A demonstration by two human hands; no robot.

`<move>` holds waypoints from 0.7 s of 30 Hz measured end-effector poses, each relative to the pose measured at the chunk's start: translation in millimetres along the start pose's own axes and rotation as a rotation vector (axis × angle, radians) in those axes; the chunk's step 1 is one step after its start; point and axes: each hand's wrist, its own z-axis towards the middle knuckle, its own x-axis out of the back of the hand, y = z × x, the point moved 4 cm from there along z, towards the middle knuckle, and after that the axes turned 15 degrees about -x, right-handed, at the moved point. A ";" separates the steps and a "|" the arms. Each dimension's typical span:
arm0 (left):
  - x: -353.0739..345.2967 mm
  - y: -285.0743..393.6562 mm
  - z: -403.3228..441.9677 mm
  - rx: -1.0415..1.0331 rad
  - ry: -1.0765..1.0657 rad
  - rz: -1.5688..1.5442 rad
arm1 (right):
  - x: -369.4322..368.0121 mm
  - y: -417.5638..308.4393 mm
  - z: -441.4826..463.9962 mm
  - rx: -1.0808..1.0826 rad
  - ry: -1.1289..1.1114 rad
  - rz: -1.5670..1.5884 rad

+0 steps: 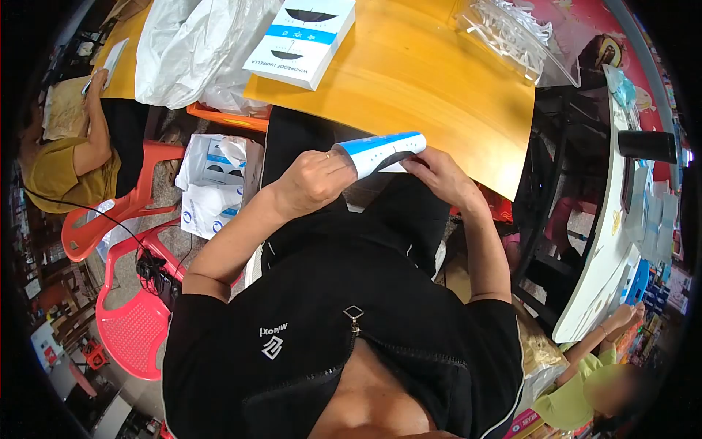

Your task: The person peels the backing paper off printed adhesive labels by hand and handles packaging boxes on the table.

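Observation:
Between my hands, above my lap at the near edge of the yellow table (439,95), is a curved blue and white printed carton sheet (384,152) with a dark umbrella picture. My left hand (316,181) grips its left end, with the fingers partly inside the curve and partly hidden. At the right end, my right hand (441,175) pinches the lower edge between thumb and fingers. A stack of flat printed umbrella cartons (303,40) lies on the table beyond my left hand.
White plastic bags (190,51) lie at the table's left. A clear bin (512,36) of paper strips stands at the back right. Left are a bag of cartons (219,179) and a pink chair (135,329). One person (69,161) sits left, another (585,380) lower right.

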 end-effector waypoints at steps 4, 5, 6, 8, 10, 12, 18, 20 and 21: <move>1.6 1.0 1.3 -0.049 0.055 0.055 | -5.0 -0.3 -2.7 0.165 0.103 -0.020; 1.2 0.8 1.1 -0.047 0.054 0.055 | -5.4 1.5 -2.7 0.135 0.097 -0.008; 0.9 0.5 0.7 -0.047 0.066 0.046 | -5.8 1.4 -3.4 0.135 0.095 -0.008; 1.3 0.2 -0.3 -0.045 0.078 0.036 | -5.4 1.3 -5.9 0.126 0.079 0.084; 0.1 -1.5 -1.6 -0.012 0.015 0.014 | -3.4 0.7 -10.1 0.119 0.071 0.092; 0.2 -0.8 -1.8 -0.012 -0.005 0.029 | -2.8 3.5 -14.0 0.111 0.066 0.101; -3.4 -4.3 -3.0 -0.033 0.062 0.092 | 10.4 11.4 -18.1 0.060 0.034 0.447; -2.1 -6.0 -2.1 -0.027 0.087 0.087 | 9.1 11.2 -17.4 0.060 0.114 0.440; -2.0 -6.2 -1.8 -0.033 0.091 0.077 | 8.9 11.8 -17.0 0.059 0.191 0.434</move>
